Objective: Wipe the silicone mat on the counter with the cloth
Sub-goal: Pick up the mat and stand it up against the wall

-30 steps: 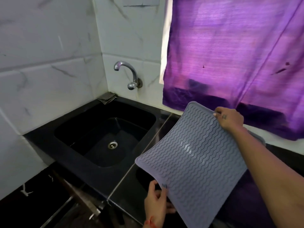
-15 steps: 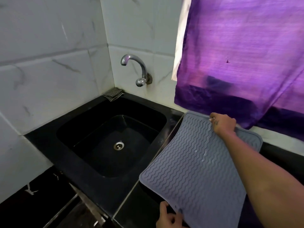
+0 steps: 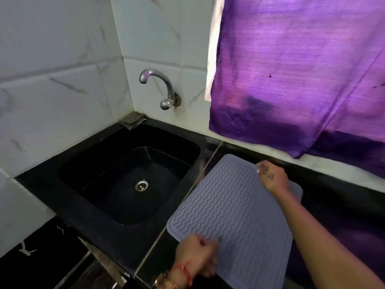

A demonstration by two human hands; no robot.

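Note:
A grey silicone mat [image 3: 235, 207] with a wavy ribbed pattern lies flat on the black counter [image 3: 337, 207], just right of the sink. My right hand [image 3: 271, 177] rests on the mat's far edge, fingers curled over it. Fingers closed, my left hand [image 3: 195, 254] sits at the mat's near left edge; motion blur hides whether it still pinches the mat. A small checked cloth [image 3: 133, 120] lies folded in the back left corner behind the sink, far from both hands.
A black sink [image 3: 104, 163] with a metal drain [image 3: 141, 185] fills the counter's left part. A chrome tap [image 3: 160, 88] juts from the white tiled wall above it. A purple curtain [image 3: 291, 69] hangs over the counter's back edge.
The mat was held up and tilted a second ago; both hands have lowered it until it lies flat on the counter. My view has tipped downward.

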